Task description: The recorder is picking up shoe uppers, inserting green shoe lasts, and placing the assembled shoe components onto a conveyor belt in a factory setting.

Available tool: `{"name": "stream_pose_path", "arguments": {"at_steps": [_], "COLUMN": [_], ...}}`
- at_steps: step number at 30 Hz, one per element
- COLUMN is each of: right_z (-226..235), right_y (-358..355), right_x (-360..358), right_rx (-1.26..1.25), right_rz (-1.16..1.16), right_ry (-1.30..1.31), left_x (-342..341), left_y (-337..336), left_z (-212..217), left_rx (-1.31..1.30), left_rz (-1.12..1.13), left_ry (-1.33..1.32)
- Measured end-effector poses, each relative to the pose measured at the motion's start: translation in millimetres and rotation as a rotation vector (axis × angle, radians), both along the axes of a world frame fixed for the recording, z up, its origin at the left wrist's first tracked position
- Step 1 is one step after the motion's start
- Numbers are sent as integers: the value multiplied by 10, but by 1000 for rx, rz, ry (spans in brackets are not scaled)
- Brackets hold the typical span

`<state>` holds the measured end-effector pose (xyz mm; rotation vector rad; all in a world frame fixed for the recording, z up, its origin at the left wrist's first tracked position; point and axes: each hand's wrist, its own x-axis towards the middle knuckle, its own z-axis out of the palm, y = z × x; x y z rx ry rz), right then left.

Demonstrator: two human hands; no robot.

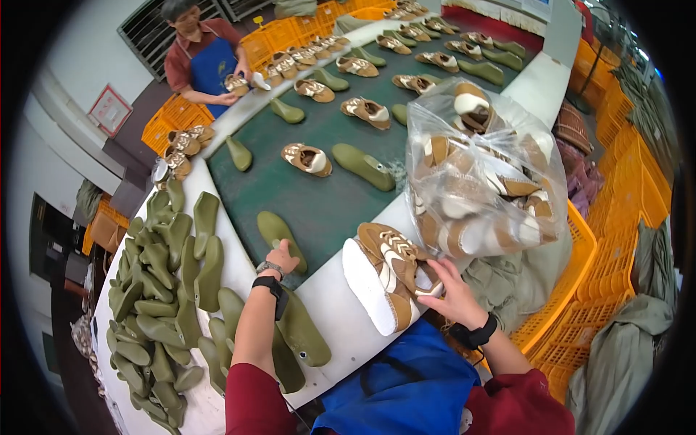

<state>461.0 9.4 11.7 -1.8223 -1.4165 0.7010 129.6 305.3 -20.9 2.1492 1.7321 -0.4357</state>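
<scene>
My left hand (283, 259) grips the near end of a green shoe last (272, 228), which lies on the near edge of the dark green belt (239, 197). At the white front ledge, my right hand (455, 296) has its fingers and thumb on the heel end of a brown and white shoe upper (397, 250). That upper lies among a pair or small stack, with a white sole-shaped piece (367, 286) along its left side. On the ledge beside my left forearm rest larger green lasts (304, 330).
A pile of green lasts (156, 290) covers the white table at left. A clear plastic bag of shoe uppers (486, 174) stands at right, near orange crates (580, 319). Uppers and lasts line the belt. Across it, a co-worker (203, 61) in a blue apron holds a shoe.
</scene>
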Motion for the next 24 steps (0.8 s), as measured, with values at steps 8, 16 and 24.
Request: {"name": "stream_pose_path", "arguments": {"at_steps": [8, 16, 24], "right_z": [125, 703, 834], "right_y": [64, -9, -191], "right_x": [41, -422, -1121], "right_rx": [308, 569, 622], "right_rz": [167, 197, 513], "right_ry": [-285, -520, -101], "left_x": [26, 935, 490], "left_y": [-189, -1837, -2384], "left_z": [111, 1626, 1474], "left_rx": [153, 547, 792], "left_rz": [-114, -408, -245], "left_ry": [-133, -680, -611]}}
